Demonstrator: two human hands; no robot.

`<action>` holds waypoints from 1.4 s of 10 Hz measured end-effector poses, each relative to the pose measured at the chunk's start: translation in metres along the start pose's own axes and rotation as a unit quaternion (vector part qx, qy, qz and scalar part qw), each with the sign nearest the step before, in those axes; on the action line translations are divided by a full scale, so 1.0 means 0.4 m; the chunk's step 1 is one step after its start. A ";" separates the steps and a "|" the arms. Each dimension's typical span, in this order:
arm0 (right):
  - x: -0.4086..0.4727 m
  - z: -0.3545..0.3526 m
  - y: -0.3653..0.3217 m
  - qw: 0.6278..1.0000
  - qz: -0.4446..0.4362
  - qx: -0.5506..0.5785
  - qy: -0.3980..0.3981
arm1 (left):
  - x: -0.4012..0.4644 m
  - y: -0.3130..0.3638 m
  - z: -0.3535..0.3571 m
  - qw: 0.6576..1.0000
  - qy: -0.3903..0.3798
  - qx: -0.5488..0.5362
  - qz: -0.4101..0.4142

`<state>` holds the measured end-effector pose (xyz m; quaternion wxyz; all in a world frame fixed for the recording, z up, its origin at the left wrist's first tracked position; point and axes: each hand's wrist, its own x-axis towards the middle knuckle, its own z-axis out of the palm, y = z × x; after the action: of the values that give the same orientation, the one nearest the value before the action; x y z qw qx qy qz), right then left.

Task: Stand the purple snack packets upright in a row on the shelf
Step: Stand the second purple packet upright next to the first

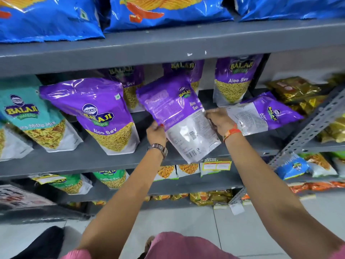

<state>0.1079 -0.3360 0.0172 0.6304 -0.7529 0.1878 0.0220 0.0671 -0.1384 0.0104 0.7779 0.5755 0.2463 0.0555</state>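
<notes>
pink sleeves (78, 254), metal wristwatch (158, 148) on left wrist, orange thread band (231, 133) on right

lighting is bright, even and diffuse, from overhead. glare streaks the glossy purple packet (89, 101) left of the left hand (155, 134) and the blue bags (164, 12) above both hands. shadow fills the shelf (168, 45) recess behind the packets. the packet (179, 116) between the hands is slightly blurred. wide-angle distortion bends shelf lines toward the frame edges, where detail softens.
</notes>
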 end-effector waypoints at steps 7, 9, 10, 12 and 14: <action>-0.135 0.064 0.071 0.968 -0.102 0.154 0.172 | -0.016 0.073 -0.049 0.975 -0.154 0.106 0.117; -0.269 0.121 0.066 0.943 -0.152 0.123 0.271 | 0.002 0.059 -0.071 0.974 -0.152 0.108 0.128; -0.309 0.169 0.104 0.959 -0.184 0.086 0.198 | -0.004 0.053 -0.074 0.977 -0.139 0.103 0.123; -0.261 0.181 0.084 0.964 -0.219 0.104 0.113 | -0.063 0.018 -0.087 0.965 -0.170 0.106 0.172; -0.156 0.119 0.066 0.982 -0.148 0.113 0.001 | -0.121 -0.027 -0.087 0.940 -0.250 0.130 0.192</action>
<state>0.0514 -0.2780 -0.0006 0.7073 -0.6965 0.0758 -0.0937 0.0070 -0.1297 0.0082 0.7073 0.7033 -0.0664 0.0257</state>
